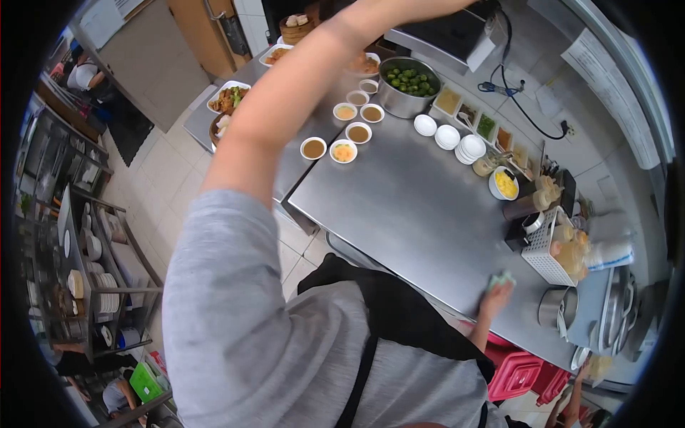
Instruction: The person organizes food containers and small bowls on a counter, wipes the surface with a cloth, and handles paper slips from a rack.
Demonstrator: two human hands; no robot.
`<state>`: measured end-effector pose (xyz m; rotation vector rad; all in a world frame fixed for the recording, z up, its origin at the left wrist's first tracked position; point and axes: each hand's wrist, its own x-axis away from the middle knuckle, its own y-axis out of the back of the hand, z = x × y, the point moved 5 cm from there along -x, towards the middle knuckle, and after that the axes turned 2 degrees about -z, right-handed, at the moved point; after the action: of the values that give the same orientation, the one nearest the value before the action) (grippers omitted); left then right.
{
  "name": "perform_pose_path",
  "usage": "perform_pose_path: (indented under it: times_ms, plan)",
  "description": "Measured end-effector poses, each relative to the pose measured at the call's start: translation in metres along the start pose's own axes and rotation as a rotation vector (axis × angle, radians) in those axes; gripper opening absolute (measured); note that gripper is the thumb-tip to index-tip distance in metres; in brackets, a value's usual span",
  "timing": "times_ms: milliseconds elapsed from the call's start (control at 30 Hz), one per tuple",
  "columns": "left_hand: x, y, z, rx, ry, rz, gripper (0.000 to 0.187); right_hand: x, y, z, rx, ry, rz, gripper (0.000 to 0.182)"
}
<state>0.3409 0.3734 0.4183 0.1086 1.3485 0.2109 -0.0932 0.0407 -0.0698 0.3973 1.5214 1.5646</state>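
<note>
We seem to be wiping: our right hand (498, 294) grips a pale green cloth (502, 278) on the counter (399, 207), near its front edge toward the right end. Our left hand is out of view, so we cannot tell its grip. The next stroke calls, we judge, for flat, even pressure.

The metal surface (399, 192) carries a pot (401, 105) of green fruit and small sauce bowls (343, 162) at the far left. White dishes (447, 137) stand along the far side. A basket (548, 257), second pot (550, 308) and cloth (504, 277) occupy the right end.
</note>
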Motion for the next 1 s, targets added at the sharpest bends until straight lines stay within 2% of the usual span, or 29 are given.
perform_pose_path:
  times_ms: [33,67,100,133,167,200,233,267,300,333,433,467,533,567,600,667,733,800,900,967,1000]
  plan:
    - [0.041,0.016,0.006,-0.031,0.157,0.05,0.025,0.01,0.003,-0.034,0.089,-0.143,-0.021,0.049]
    - [0.085,0.03,0.013,-0.059,0.308,0.102,0.021,0.018,0.01,-0.045,0.081,-0.16,-0.028,0.049]
    - [0.134,0.047,0.012,0.066,0.624,0.078,0.033,0.027,0.021,-0.062,0.181,-0.286,-0.024,0.049]
    - [0.239,0.057,0.041,-0.049,1.124,0.348,0.035,0.034,0.029,-0.069,0.277,-0.424,-0.025,0.049]
    - [0.288,0.075,0.02,-0.046,1.217,0.225,0.037,0.036,0.027,-0.069,0.261,-0.478,-0.052,0.049]
    - [0.357,0.089,0.014,-0.216,1.324,0.552,0.043,0.032,0.028,-0.064,0.366,-0.427,-0.057,0.049]
    - [0.395,0.102,-0.01,-0.236,1.456,0.473,0.053,0.029,0.028,-0.061,0.474,-0.388,-0.057,0.049]
    - [0.496,0.117,-0.007,-0.213,1.691,0.45,0.062,0.028,0.029,-0.063,0.466,-0.47,-0.088,0.049]
    - [0.534,0.124,-0.024,0.073,2.065,0.133,0.066,0.024,0.025,-0.062,0.384,-0.42,-0.106,0.049]
    - [0.524,0.127,-0.041,0.221,2.178,0.002,0.068,0.021,0.023,-0.061,0.305,-0.352,-0.123,0.049]
    - [0.535,0.126,-0.039,0.355,2.402,-0.198,0.056,0.009,0.02,-0.057,0.224,-0.372,-0.124,0.048]
    - [0.532,0.119,-0.033,0.369,2.389,-0.181,0.056,0.005,0.02,-0.054,0.221,-0.391,-0.134,0.048]
    - [0.529,0.109,-0.025,0.486,2.429,-0.3,0.05,-0.001,0.017,-0.043,0.202,-0.395,-0.133,0.047]
    - [0.518,0.104,-0.024,0.579,2.296,-0.331,0.044,-0.005,0.013,-0.038,0.182,-0.402,-0.123,0.047]
    - [0.516,0.099,-0.019,0.582,2.29,-0.322,0.044,-0.007,0.01,-0.032,0.177,-0.41,-0.126,0.047]
    - [0.52,0.083,-0.01,0.607,2.421,-0.432,0.041,-0.013,0.003,-0.016,0.168,-0.38,-0.134,0.047]
    - [0.532,0.066,0.008,0.668,2.376,-0.42,0.041,-0.017,-0.004,0.01,0.105,-0.333,-0.125,0.049]
    - [0.542,0.052,0.018,0.791,2.296,-0.424,0.041,-0.02,-0.007,0.05,0.046,-0.181,-0.184,0.048]
    - [0.55,0.042,0.004,0.729,2.299,-0.43,0.044,-0.017,-0.015,0.13,-0.154,0.17,-0.224,0.048]
    - [0.56,0.04,-0.007,0.736,2.211,-0.539,0.042,-0.009,-0.017,0.191,-0.262,0.285,-0.02,0.049]
    - [0.561,0.04,-0.009,0.739,2.214,-0.535,0.042,0.001,-0.025,0.221,-0.3,0.376,0.017,0.049]
